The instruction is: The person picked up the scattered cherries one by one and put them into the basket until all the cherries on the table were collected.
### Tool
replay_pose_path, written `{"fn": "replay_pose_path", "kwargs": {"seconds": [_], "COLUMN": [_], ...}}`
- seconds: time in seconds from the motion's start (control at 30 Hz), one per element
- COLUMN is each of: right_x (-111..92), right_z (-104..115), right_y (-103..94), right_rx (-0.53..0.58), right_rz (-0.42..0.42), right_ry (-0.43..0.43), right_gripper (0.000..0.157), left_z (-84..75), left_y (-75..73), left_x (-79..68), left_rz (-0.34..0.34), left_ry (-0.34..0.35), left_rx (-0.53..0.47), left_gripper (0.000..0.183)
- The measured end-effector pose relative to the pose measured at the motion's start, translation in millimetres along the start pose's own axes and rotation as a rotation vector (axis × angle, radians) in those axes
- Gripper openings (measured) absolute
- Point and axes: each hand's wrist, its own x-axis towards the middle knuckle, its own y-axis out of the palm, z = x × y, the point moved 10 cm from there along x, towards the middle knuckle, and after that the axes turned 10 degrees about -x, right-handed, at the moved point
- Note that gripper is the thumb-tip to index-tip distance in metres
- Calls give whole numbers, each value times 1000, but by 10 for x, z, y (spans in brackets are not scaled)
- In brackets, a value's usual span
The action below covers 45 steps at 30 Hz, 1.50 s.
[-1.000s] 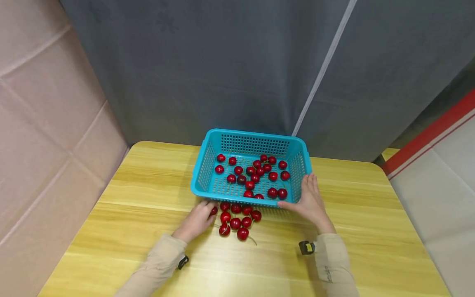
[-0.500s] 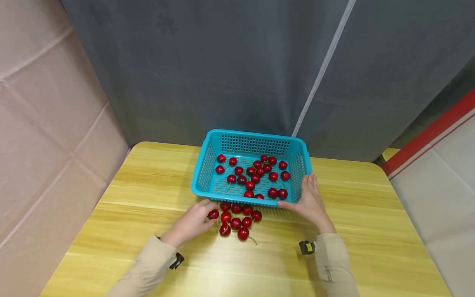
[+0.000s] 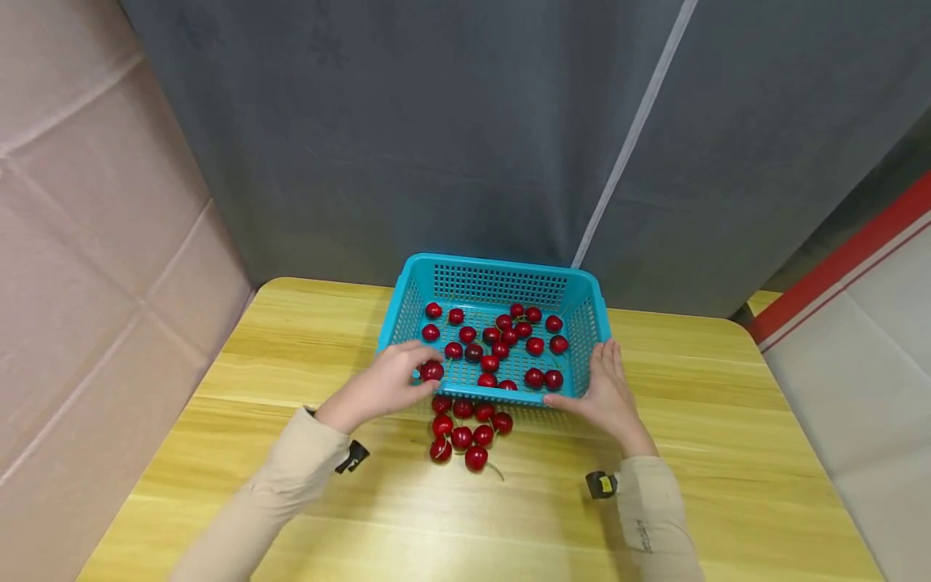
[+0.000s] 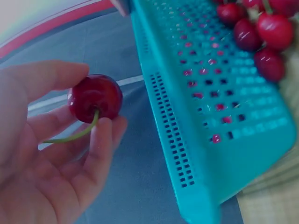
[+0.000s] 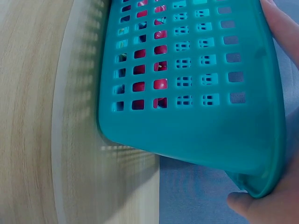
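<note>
My left hand (image 3: 389, 380) pinches a dark red cherry (image 4: 96, 99) between thumb and fingers, its green stem hanging toward the palm in the left wrist view. This hand is over the near left corner of a turquoise perforated basket (image 3: 502, 265). Many cherries (image 3: 500, 349) lie spread on the basket floor. At the near right corner, my right hand (image 3: 609, 400) holds the basket, thumb on the front rim and fingers along the right side. More cherries (image 3: 461, 438), some with stems, form a cluster on the table just before the basket.
The basket stands at the back of a wood-grain table (image 3: 698, 453), close to a grey curtain (image 3: 407, 145). A pale panelled wall (image 3: 109, 267) rises on the left, and a white panel with a red strip (image 3: 844, 267) on the right.
The left hand has taken a cherry from the left end of the table cluster and lifted it up and forward over the basket's rim. The right hand and basket have stayed in place.
</note>
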Motion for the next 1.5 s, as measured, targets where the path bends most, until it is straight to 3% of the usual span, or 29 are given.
{"fn": "replay_pose_path", "kwargs": {"seconds": [0.23,0.43,0.63,0.77,1.0,1.23,1.37,1.5], "right_x": [-2,-7,-18,-27,-24,-21,-12,1], "right_z": [10,6,2,-1,-7,-6,5,6], "right_y": [20,14,28,51,57,52,34,13], "right_rx": [-2,-6,-9,-5,-3,-2,-4,-6], "right_rz": [4,-3,-4,1,-4,-2,-4,-9], "right_ry": [-4,-2,1,4,4,1,-5,-8], "right_gripper": [128,129,129,129,129,129,128,129], "left_z": [150,295,563,700,815,875,833,699], "left_y": [-170,-189,-103,-33,28,76,61,12], "left_x": [427,798,1053,1129,1223,1211,1170,1092], "left_rz": [17,34,74,113,111,139,132,102], "left_ry": [-26,-84,-227,-314,-361,-430,-406,-318], "left_rx": [-8,-2,8,9,44,1,-26,-16], "left_gripper": [29,27,30,32,28,40,40,37]}}
